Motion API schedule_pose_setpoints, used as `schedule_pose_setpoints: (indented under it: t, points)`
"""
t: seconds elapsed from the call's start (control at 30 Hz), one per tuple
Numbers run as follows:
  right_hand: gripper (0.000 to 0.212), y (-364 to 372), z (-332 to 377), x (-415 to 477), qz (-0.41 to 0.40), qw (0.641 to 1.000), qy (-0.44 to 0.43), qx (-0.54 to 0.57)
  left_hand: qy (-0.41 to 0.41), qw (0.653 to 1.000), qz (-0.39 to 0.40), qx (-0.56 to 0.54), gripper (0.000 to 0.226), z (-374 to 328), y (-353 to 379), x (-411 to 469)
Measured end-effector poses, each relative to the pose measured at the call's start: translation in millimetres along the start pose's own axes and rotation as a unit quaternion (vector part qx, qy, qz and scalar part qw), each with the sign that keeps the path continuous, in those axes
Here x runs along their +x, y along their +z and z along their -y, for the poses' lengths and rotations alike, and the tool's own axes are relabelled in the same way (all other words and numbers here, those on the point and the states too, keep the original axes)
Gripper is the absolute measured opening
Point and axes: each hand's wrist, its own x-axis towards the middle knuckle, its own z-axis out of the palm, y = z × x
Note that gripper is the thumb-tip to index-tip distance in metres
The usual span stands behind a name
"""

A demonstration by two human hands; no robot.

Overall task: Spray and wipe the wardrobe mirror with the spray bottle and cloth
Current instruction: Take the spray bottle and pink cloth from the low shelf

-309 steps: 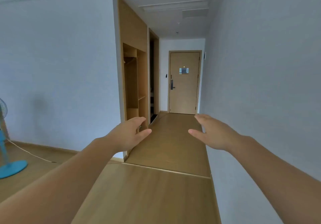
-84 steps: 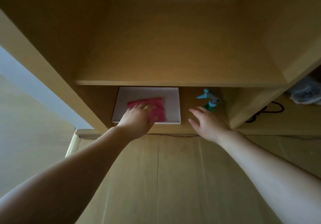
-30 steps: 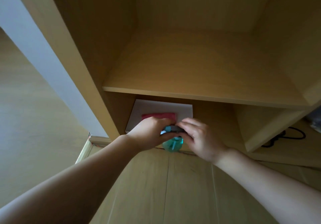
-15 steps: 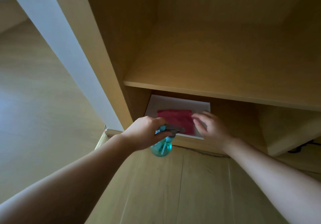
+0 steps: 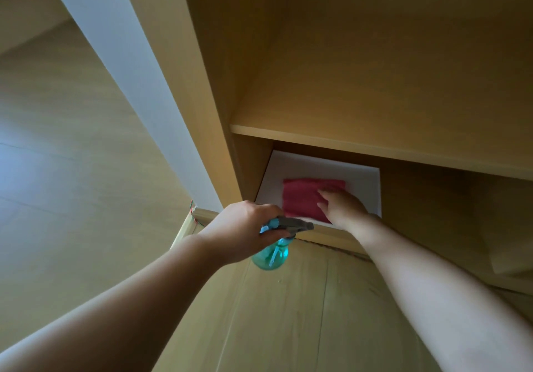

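Right hand: your right hand (image 5: 343, 208) has moved off the spray bottle (image 5: 272, 252) and now lies on the red cloth (image 5: 302, 198), centre right of the frame.
Spray bottle: it has left the compartment and hangs from your left hand (image 5: 245, 231), lower centre.

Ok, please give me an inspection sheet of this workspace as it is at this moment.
Surface: white tray in the low wardrobe compartment, under a wooden shelf.
Job's things: red cloth flat on the tray; teal spray bottle held over the floor.
Clutter: nothing seen.
Hands: left hand grips the bottle's head; right hand rests on the cloth, grasp unclear.
Cables: nothing seen.
Surroundings: wooden floor, white wall; mirror not in view.
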Motion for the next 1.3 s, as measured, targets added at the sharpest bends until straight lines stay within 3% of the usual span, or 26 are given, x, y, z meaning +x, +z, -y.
schedule_pose_setpoints:
  t: [0.27,0.43,0.63,0.83,0.93,1.13,1.3]
  points:
    - [0.044,19.3,-2.2,18.4,0.022,0.996,0.048,-0.078,0.016,1.000,-0.006,-0.021,0.025,2.6,3.5,-3.4]
    - [0.033,27.8,-4.3,21.1,-0.010,0.993,0.060,-0.104,0.016,1.000,0.009,-0.022,0.025,1.5,3.6,-3.0]
    - [0.035,31.9,2.5,30.8,-0.023,0.991,0.091,-0.090,0.016,0.999,0.013,-0.025,0.027,4.1,4.3,-6.0]
    - [0.029,20.8,12.5,30.1,-0.088,0.990,0.106,-0.028,0.024,0.999,-0.006,-0.022,0.027,7.0,2.5,-8.3]
    - [0.024,5.2,12.3,20.1,-0.105,0.990,0.086,0.034,0.028,1.000,0.002,-0.014,0.028,5.9,5.0,-9.4]
    - [0.019,-20.3,14.9,-18.8,-0.132,0.991,-0.003,0.020,0.057,0.998,-0.006,-0.012,0.028,-3.1,4.1,-5.3]
    - [0.019,-45.0,29.4,-63.4,-0.187,0.977,-0.071,0.067,0.129,0.991,-0.012,-0.019,0.027,-13.7,-6.5,0.4]
